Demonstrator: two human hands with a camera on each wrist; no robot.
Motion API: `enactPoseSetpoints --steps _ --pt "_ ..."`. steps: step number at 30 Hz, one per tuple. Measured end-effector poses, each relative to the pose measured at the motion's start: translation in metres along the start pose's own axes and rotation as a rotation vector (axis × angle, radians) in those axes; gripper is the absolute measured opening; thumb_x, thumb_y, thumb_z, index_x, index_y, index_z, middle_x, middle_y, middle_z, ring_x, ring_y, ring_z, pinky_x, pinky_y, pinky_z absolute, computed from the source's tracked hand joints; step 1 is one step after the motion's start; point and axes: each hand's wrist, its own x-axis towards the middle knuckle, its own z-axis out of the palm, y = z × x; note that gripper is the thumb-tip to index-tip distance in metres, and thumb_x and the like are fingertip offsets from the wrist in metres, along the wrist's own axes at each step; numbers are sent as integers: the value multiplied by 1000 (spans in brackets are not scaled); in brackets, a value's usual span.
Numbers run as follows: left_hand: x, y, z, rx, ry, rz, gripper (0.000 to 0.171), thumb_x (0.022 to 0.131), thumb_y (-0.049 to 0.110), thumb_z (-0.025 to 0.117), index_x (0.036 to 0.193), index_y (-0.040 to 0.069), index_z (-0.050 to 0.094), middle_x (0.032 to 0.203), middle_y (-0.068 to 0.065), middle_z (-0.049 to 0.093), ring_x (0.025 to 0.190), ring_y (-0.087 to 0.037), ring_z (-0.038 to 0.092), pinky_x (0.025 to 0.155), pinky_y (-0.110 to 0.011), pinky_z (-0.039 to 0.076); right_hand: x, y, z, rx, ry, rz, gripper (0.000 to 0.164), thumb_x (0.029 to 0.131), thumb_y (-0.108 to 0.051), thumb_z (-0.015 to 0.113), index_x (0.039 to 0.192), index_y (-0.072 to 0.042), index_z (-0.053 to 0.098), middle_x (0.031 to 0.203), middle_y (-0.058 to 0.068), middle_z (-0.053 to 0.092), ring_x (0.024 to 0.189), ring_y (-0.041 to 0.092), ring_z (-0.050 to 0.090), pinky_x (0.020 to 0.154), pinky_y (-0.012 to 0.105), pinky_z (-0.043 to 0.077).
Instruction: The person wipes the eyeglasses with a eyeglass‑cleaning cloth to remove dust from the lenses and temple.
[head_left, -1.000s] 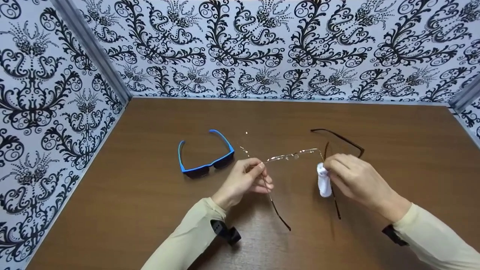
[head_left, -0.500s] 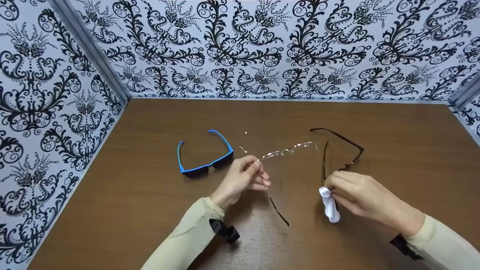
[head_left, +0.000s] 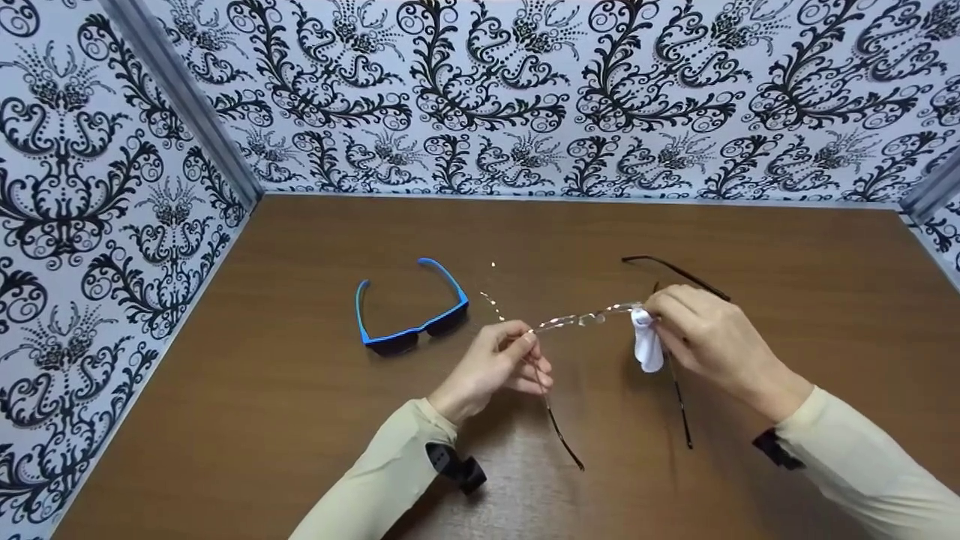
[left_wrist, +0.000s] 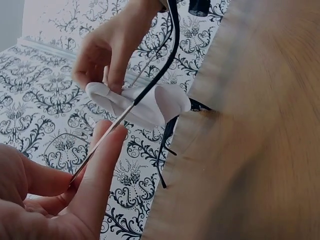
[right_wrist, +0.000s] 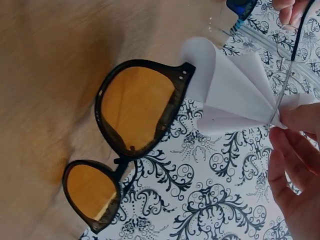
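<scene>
A pair of thin wire-framed eyeglasses (head_left: 577, 319) with clear lenses hangs over the table, its dark-tipped temples pointing back toward me. My left hand (head_left: 491, 367) pinches the glasses at the left hinge end, the temple running past the fingers (left_wrist: 100, 175). At the other hinge end, my right hand (head_left: 712, 349) pinches a folded white cloth (head_left: 646, 349) around the right temple. The right wrist view shows the cloth (right_wrist: 235, 90) fanned out from between thumb and fingers. Most of the right lens edge is hidden by the cloth and hand in the head view.
Blue-framed sunglasses (head_left: 412, 335) lie on the table left of my left hand. Dark-framed glasses with orange lenses (right_wrist: 140, 107) lie partly hidden beneath my right hand. Small bright specks (head_left: 491, 303) show on the wooden table (head_left: 315, 420). Patterned panels (head_left: 495, 97) close off the back and sides.
My right hand first slid the cloth down the temple toward me, then came back up to the hinge. The wire-framed glasses tilted slightly, and my left hand kept its pinch, shifting little.
</scene>
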Motion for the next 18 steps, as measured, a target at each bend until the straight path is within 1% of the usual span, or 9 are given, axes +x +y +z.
enactPoseSetpoints --steps 2,4,7,10,13,18 --pt "0 -1 1 -2 0 5 20 101 -2 37 87 -10 49 72 -15 62 60 -21 65 64 -42 58 -3 -1 1 -5 9 -4 14 94 -11 52 94 -1 62 91 8 63 79 24 61 67 38 52" --pt "1 -2 2 -7 5 10 20 101 -2 37 87 -10 49 73 -16 63 61 -21 65 64 -41 58 -5 -4 0 -8 16 -11 18 97 -14 50 93 -2 62 90 8 64 78 24 61 67 37 52" --pt "1 -3 3 -23 11 6 21 101 -2 37 86 -9 50 75 -16 63 63 -21 66 65 -41 58 -10 -8 -1 -18 30 -28 29 102 -21 43 91 -2 62 90 7 63 77 22 61 66 35 52" --pt "3 -4 3 -29 19 12 21 101 -2 38 85 -6 50 75 -14 64 66 -21 67 66 -40 58 -15 -12 -4 -9 38 -35 31 103 -22 42 90 -2 63 89 6 63 77 21 60 67 33 51" --pt "4 -3 2 -28 34 23 22 102 -2 38 83 -5 50 75 -14 64 67 -21 67 67 -40 58 -21 -16 -6 10 28 -38 31 103 -21 41 91 -1 63 91 6 63 79 20 61 70 31 50" --pt "7 -2 -1 -27 71 45 22 102 -1 39 83 -6 51 75 -14 64 68 -21 68 67 -40 58 -31 -25 -10 41 13 -60 31 103 -21 41 92 -2 64 90 5 63 80 20 62 75 28 49"
